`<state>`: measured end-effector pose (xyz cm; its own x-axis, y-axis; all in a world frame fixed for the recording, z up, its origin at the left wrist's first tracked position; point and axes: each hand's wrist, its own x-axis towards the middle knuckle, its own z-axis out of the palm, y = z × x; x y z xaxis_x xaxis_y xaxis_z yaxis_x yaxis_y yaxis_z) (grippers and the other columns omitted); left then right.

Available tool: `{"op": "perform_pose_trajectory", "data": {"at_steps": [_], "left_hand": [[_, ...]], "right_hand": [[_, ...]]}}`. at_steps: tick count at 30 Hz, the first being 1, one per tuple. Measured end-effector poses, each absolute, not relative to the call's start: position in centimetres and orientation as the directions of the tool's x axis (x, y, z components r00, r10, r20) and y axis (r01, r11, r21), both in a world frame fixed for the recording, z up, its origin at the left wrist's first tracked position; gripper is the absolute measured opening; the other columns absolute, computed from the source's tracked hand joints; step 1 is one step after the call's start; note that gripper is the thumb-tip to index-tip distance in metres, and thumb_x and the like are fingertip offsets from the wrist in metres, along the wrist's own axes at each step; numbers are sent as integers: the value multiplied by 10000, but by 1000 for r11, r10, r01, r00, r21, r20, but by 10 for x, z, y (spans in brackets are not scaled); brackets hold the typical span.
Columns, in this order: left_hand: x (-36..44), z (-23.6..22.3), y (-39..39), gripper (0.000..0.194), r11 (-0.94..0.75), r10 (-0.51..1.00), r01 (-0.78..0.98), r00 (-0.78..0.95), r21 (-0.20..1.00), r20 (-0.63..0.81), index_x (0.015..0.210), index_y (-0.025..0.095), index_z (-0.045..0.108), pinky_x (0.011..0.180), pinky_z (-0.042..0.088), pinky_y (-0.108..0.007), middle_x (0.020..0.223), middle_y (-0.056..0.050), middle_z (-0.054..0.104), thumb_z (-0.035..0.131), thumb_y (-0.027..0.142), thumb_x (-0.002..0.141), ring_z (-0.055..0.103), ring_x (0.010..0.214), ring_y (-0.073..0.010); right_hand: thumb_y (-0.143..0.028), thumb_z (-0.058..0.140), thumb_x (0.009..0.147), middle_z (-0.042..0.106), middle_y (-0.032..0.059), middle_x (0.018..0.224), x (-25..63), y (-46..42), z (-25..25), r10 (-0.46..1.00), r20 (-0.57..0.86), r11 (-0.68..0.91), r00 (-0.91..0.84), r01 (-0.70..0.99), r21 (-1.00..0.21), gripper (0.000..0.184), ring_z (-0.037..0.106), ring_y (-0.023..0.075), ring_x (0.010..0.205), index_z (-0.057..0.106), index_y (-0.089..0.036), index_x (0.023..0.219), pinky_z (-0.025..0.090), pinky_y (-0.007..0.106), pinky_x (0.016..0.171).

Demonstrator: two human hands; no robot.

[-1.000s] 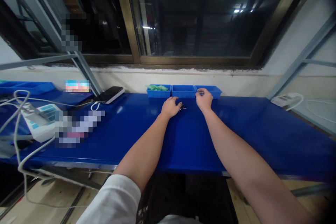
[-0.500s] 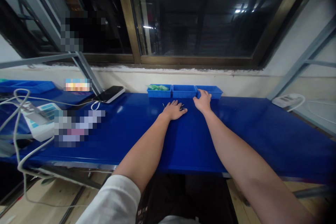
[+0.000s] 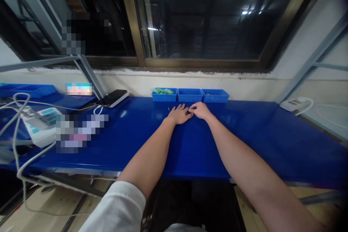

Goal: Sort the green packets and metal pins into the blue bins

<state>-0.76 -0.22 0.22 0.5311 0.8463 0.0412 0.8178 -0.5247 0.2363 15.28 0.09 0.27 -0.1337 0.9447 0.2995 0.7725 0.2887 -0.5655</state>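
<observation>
My left hand [image 3: 178, 115] lies flat on the blue table [image 3: 141, 137] with its fingers spread. It partly covers some small dark, thin metal-looking pieces [image 3: 187, 112], too small to name. Beside its thumb, my right hand [image 3: 201, 110] pinches its fingertips together at these pieces; what lies between them cannot be made out. Behind the hands stand three blue bins in a row. The left bin [image 3: 164, 98] holds a green, stringy or plastic-like material. The middle bin [image 3: 189, 98] shows a bare inside, and the right bin [image 3: 215, 99] has a few small bits in it.
On the left lie a black-and-white phone-like device [image 3: 115, 98], a white box with blue markings [image 3: 43, 125] and looping white cables [image 3: 16, 152]. A white power strip [image 3: 295, 104] is at the right end. Grey metal frame posts [image 3: 88, 76] flank the table below a window.
My right hand has moved from the right bin, forward edge, back and left to the small pieces, its fingers now pinched. My left hand has stayed flat in place.
</observation>
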Motion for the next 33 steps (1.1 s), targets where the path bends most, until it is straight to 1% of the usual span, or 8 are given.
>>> {"op": "perform_pose_trajectory", "data": {"at_steps": [7,12,16,19,22,25,28,33], "left_hand": [[-9,1,1,681,-531,845,809,526,251,95,1353,207,418,1081,186,-524,1469,-149,308,339,639,832,228,1372,-303],[-11,2,3,476,-577,814,736,477,354,332,1201,180,559,969,399,-368,1244,-114,577,453,483,850,529,1143,-249],[-10,7,2,280,-583,794,704,387,406,468,1022,199,647,877,444,-297,1052,-66,667,439,327,885,600,982,-202],[-11,9,1,245,-577,795,704,367,415,484,937,215,673,827,453,-289,968,-51,691,441,275,884,618,904,-197],[-12,9,1,244,-564,801,707,345,426,489,902,225,684,777,457,-289,910,-44,701,445,276,883,625,838,-197],[-13,9,2,262,-551,811,711,332,438,482,916,239,688,775,456,-291,911,-40,703,435,299,891,622,849,-200],[-12,10,1,286,-533,822,729,327,430,466,998,245,674,824,451,-297,996,-47,690,425,343,897,608,934,-207],[-10,6,-1,569,-485,853,792,334,372,401,1274,188,508,954,400,-386,1247,-127,565,427,557,848,517,1144,-274]], "right_hand": [[-246,623,754,702,42,801,154,3,-1,945,296,286,-140,794,-536,91,616,181,765,704,-207,744,435,274,712],[-329,479,865,688,65,794,153,4,-1,930,349,297,-115,795,-528,257,609,192,749,667,-189,759,413,279,679],[-379,402,897,671,74,745,153,2,3,903,426,303,-54,782,-544,364,602,189,718,627,-185,688,406,281,679],[-402,429,870,645,48,661,151,1,5,900,436,324,-19,698,-638,341,586,166,642,606,-184,676,416,275,653],[-403,531,783,638,23,653,149,2,5,909,416,368,8,452,-813,239,587,151,610,609,-178,764,435,262,602],[-400,620,684,652,28,687,148,3,5,923,384,365,34,244,-899,248,595,155,624,621,-172,781,447,261,577],[-417,635,656,653,28,659,149,4,7,934,349,332,80,171,-928,272,579,151,592,641,-169,767,443,263,549],[-401,590,707,686,56,804,157,9,9,861,443,371,251,287,-883,275,617,181,752,656,-166,835,479,300,704]]}}
